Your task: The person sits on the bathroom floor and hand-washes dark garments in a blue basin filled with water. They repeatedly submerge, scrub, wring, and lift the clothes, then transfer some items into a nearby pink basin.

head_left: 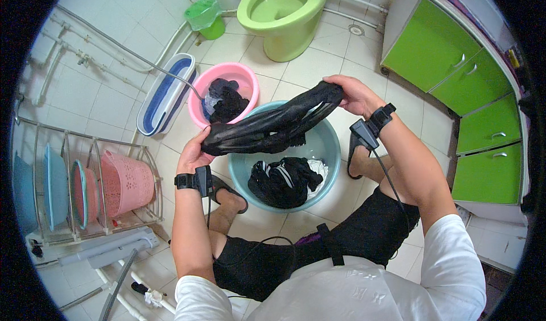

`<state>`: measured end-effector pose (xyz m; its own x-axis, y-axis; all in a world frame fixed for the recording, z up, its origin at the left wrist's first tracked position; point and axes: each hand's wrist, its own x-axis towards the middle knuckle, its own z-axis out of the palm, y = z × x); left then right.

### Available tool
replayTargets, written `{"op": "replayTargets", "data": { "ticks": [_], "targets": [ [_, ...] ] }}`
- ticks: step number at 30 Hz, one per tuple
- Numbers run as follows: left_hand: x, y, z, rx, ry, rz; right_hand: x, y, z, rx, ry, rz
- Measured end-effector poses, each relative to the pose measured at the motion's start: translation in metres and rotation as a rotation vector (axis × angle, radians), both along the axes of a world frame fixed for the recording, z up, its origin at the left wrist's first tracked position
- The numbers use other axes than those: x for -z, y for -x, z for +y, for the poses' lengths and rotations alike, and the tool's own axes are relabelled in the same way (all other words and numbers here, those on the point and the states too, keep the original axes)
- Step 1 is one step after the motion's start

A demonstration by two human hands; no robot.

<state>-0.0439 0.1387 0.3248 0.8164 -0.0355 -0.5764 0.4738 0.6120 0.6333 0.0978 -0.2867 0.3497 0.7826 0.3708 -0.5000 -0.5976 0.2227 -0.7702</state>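
Observation:
Between my two hands a wet-looking black garment (267, 128) with pale stripes is stretched out. My left hand (194, 149) grips its left end, and my right hand (359, 95) pinches its other end, held a little higher and farther off. What kind of garment it is I cannot tell. It hangs over a light blue basin (334, 167) on the floor, which holds some water, a black garment with white stripes (284, 180) and a white cloth (318, 176). Just behind on the left, a pink basin (255, 87) contains dark clothes (227, 100).
A grey hose (145, 59) runs down into the pink basin. Beside it leans a white-and-blue folding tub (166, 96). A green toilet (284, 33) and green bin (211, 25) stand behind. Green cabinets (438, 53) line the right; a rack (96, 173) with basins and a pink basket is left.

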Motion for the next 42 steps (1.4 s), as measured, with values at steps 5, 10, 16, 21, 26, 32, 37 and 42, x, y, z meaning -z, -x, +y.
{"op": "replayTargets", "data": {
  "ticks": [5, 10, 16, 21, 26, 32, 37, 42],
  "targets": [
    [0.003, 0.005, 0.001, -0.06, -0.014, -0.051, -0.025, 0.006, 0.002, -0.027, -0.075, -0.081],
    [0.009, 0.013, -0.004, -0.069, -0.073, 0.042, -0.033, 0.009, 0.001, -0.166, -0.238, -0.289],
    [0.025, 0.015, -0.011, -0.056, -0.017, 0.137, -0.021, 0.005, 0.007, -0.178, 0.087, -0.43],
    [0.04, 0.011, -0.009, -0.178, -0.001, 0.141, -0.01, -0.005, 0.013, -0.039, 0.222, -0.354],
    [0.043, 0.005, -0.01, -0.256, -0.052, -0.146, 0.005, -0.009, 0.018, -0.019, 0.124, -0.192],
    [0.024, 0.011, -0.012, -0.211, -0.013, -0.206, 0.01, -0.011, 0.013, -0.064, -0.07, -0.172],
    [0.019, 0.015, -0.018, -0.089, 0.278, -0.107, 0.003, -0.007, 0.012, -0.117, -0.077, -0.205],
    [0.015, 0.016, -0.039, -0.198, 0.005, -0.157, 0.0, -0.001, 0.013, -0.072, -0.19, -0.089]
  ]
}}
